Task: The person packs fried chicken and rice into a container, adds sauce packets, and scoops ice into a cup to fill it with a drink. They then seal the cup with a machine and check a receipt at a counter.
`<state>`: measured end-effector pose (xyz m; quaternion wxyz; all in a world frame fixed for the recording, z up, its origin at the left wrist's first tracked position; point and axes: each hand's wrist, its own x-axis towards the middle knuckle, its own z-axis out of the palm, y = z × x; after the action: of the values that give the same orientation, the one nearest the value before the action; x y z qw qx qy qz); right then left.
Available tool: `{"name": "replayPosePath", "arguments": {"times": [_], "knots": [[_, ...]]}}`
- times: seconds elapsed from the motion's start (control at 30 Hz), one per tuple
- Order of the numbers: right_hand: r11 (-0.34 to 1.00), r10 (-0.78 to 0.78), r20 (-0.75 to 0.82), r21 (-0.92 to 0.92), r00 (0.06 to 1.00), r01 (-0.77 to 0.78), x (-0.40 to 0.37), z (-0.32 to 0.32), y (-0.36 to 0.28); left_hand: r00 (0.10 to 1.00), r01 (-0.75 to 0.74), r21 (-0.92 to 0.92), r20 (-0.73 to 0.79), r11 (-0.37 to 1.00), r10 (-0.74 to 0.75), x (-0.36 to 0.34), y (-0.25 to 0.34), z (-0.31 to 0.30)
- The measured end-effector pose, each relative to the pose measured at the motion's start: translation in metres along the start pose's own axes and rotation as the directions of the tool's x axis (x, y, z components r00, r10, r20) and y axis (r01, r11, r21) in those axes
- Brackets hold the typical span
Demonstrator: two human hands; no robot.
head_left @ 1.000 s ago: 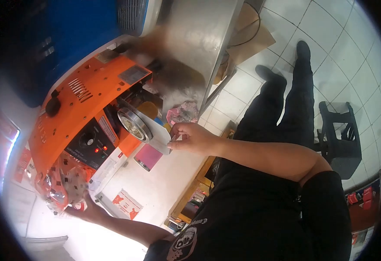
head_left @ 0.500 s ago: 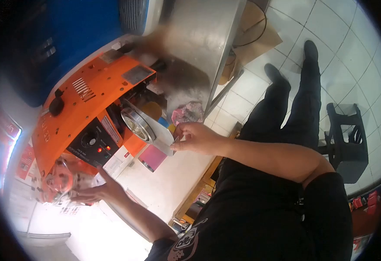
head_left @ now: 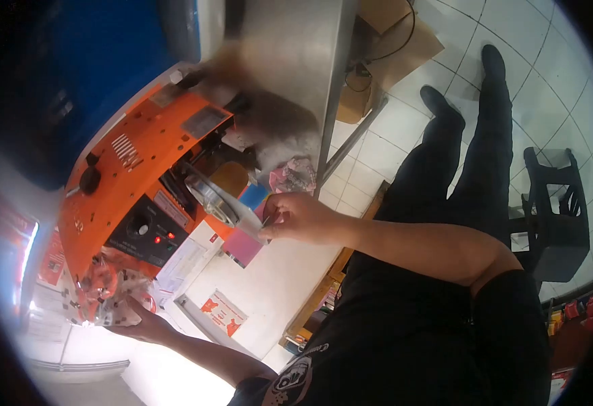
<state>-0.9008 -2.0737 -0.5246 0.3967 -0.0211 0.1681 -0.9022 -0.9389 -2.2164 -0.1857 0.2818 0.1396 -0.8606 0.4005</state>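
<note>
at an orange machine (head_left: 134,162), the right hand (head_left: 296,216) pinches a ringed metal tray (head_left: 226,208) by its edge, presumably for leverage; the left hand (head_left: 144,325) cups dotted plastic (head_left: 100,287), finger grip unclear.

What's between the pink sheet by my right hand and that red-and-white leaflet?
The head view shows only bare white surface between the pink sheet and the leaflet.

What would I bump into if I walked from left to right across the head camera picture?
Patterned clear plastic → left hand → red-and-white card → right hand → brown cardboard → black stool.
</note>
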Motion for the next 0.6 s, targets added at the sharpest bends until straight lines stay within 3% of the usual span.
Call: {"name": "replayPosePath", "arguments": {"times": [0.03,0.1,0.33,0.4,0.43,0.53,0.57,0.6], "knots": [[1.0,-0.002,-0.004,0.01,1.0,0.002,0.0,-0.001,0.001,1.0,-0.011,0.002,0.001,1.0,0.011,0.0,0.004,0.004],[0.993,-0.077,-0.043,-0.089,0.996,0.073,-0.002,-0.003,0.001,0.985,0.172,-0.016,-0.028,0.985,-0.172,-0.002,0.011,0.012],[0.98,-0.071,-0.011,-0.186,0.997,0.067,-0.001,-0.007,-0.009,0.982,0.17,-0.03,-0.083,0.985,-0.172,-0.006,0.02,0.022],[0.977,-0.081,-0.029,-0.202,0.996,0.073,-0.002,-0.004,-0.008,0.976,0.178,-0.101,-0.106,0.979,-0.188,-0.011,0.03,0.025],[0.972,-0.092,-0.057,-0.221,0.994,0.078,-0.002,-0.003,-0.008,0.963,0.254,-0.25,-0.019,0.934,-0.267,-0.014,0.04,0.023],[0.964,-0.122,-0.096,-0.247,0.988,0.095,-0.003,-0.001,-0.01,0.955,0.276,-0.255,-0.038,0.927,-0.295,-0.016,0.049,0.021],[0.962,-0.125,-0.086,-0.253,0.988,0.099,-0.002,0.002,-0.01,0.984,0.148,-0.091,-0.091,0.985,-0.156,-0.012,0.029,0.02],[0.973,-0.099,-0.11,-0.218,0.989,0.073,0.0,0.003,-0.009,0.98,0.161,-0.095,-0.101,0.982,-0.17,-0.015,0.023,0.022]]}}
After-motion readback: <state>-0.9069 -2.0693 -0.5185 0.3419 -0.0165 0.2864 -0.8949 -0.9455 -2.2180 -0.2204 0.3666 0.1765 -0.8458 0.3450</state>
